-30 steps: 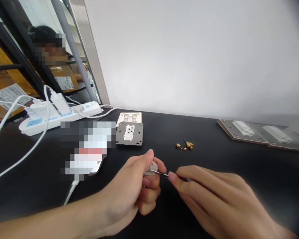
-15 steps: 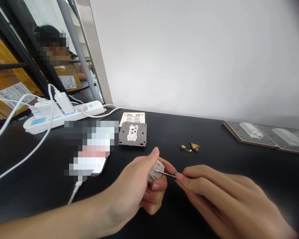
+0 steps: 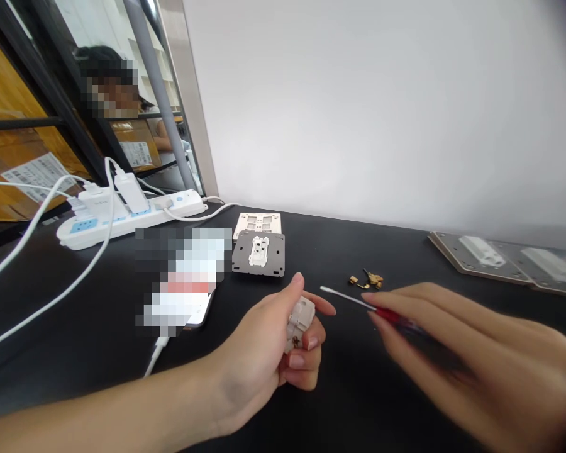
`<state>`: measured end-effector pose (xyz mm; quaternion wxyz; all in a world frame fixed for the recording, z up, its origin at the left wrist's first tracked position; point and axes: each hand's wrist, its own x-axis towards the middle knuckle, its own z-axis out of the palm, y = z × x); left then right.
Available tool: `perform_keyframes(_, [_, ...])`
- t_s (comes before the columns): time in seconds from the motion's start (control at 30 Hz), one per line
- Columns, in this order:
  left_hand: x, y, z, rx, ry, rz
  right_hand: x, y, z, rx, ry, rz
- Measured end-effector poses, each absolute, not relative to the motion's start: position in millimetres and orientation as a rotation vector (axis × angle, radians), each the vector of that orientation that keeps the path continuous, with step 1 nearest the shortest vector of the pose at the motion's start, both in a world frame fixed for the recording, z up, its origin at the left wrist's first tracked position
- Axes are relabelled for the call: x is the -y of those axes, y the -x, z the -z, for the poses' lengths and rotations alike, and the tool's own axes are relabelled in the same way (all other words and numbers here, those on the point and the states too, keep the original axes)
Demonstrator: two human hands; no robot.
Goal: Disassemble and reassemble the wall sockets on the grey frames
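Observation:
My left hand [image 3: 268,340] is wrapped round a small whitish plastic block [image 3: 302,314], which looks like the inner body of a wall switch or socket. A dark metal bit shows low on the block; its left side is hidden by my thumb and palm. Between the fingertips of my right hand [image 3: 453,340] is a screwdriver [image 3: 349,297] with a red handle. Its flat tip points left, apart from the block. Beyond the screwdriver, several small brass pieces [image 3: 373,279] lie on the black table.
A grey switch plate [image 3: 240,255] rests against a white frame [image 3: 273,220] at the back. Left of them lie a blurred phone [image 3: 202,308] and a white power strip [image 3: 70,238] with cables. Grey panels [image 3: 457,258] stand at the right. A person [image 3: 163,135] sits beyond the shelf.
My right hand has drawn the screwdriver back to the right, so its tip has left the block. More of the block and the red handle now shows. The view has shifted slightly.

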<state>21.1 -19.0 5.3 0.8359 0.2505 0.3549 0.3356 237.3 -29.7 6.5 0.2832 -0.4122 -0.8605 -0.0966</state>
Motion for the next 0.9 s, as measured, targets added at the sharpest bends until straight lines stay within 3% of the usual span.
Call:
perform_keyframes(0.23, [18.5, -21.2, -3.1, -0.733, -0.439, -0.750, 31.3, -227.8, -11.5, 2.074, 1.366, -0.046])
perform_keyframes(0.5, [17.3, -24.9, -2.6, -0.705, -0.449, -0.774, 29.7, -198.0, -30.7, 2.298, 1.254, -0.464])
perform_keyframes(0.9, [17.8, -25.3, -8.1, -0.780, -0.369, -0.769, 25.2, -186.4, -23.7, 2.451, 1.326, -0.346])
